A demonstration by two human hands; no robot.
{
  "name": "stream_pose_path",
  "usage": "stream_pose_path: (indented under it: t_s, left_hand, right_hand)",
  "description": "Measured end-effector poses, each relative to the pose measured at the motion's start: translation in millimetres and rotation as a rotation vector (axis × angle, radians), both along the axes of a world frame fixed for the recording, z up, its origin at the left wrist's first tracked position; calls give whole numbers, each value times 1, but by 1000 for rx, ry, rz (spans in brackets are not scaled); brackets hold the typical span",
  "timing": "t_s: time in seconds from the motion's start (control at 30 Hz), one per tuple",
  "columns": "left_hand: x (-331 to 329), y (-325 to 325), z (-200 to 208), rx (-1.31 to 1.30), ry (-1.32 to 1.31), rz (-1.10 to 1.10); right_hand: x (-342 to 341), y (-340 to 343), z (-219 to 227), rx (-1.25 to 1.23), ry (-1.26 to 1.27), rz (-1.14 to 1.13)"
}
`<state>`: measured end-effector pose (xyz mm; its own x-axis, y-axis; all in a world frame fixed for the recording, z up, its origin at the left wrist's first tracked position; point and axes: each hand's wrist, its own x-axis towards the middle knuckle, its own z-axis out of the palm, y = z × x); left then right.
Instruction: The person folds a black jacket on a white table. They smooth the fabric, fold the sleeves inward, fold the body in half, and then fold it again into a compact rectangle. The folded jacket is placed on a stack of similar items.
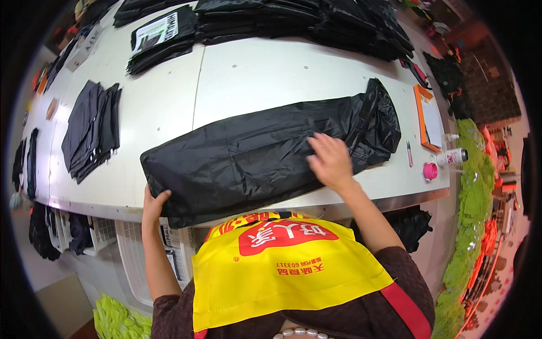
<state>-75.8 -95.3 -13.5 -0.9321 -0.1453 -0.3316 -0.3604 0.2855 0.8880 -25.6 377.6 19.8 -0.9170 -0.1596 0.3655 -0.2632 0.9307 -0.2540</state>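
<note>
A long piece of thin, shiny black fabric [265, 147] lies across the white table in front of me, folded into a flat strip. What kind of item it is, I cannot make out. At its right end the cloth bunches into loose wrinkles. My left hand [153, 204] pinches the near left corner, thumb on top and fingers hidden underneath. On the middle right of the fabric, my right hand [332, 163] lies palm down with fingers outstretched, slightly blurred.
Stacks of folded black items [305, 22] line the far side of the white table [248, 73]; another dark stack [92, 127] sits at left. At right are an orange tray [420, 118], small snips [410, 153], a pink lid [430, 171] and a bottle [453, 156]. Crates [132, 254] stand below.
</note>
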Motion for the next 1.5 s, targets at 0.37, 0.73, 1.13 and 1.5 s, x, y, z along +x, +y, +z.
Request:
stream_pose_path:
  t_s: [0.37,0.73,1.13,1.5]
  left_hand:
    - [-23,-16,-50,-88,-103,112]
    - [-32,-29,-27,391,-299,-25]
    - [-96,191,35,6,102,-543]
    - [-78,245,-22,-451,295,-580]
  right_hand:
    - [-58,-41,-56,249,-394,68]
    - [-81,-197,-46,36,-152,718]
    - [-72,-181,-101,30,-149,640]
    - [-212,14,60,-148,-795,779]
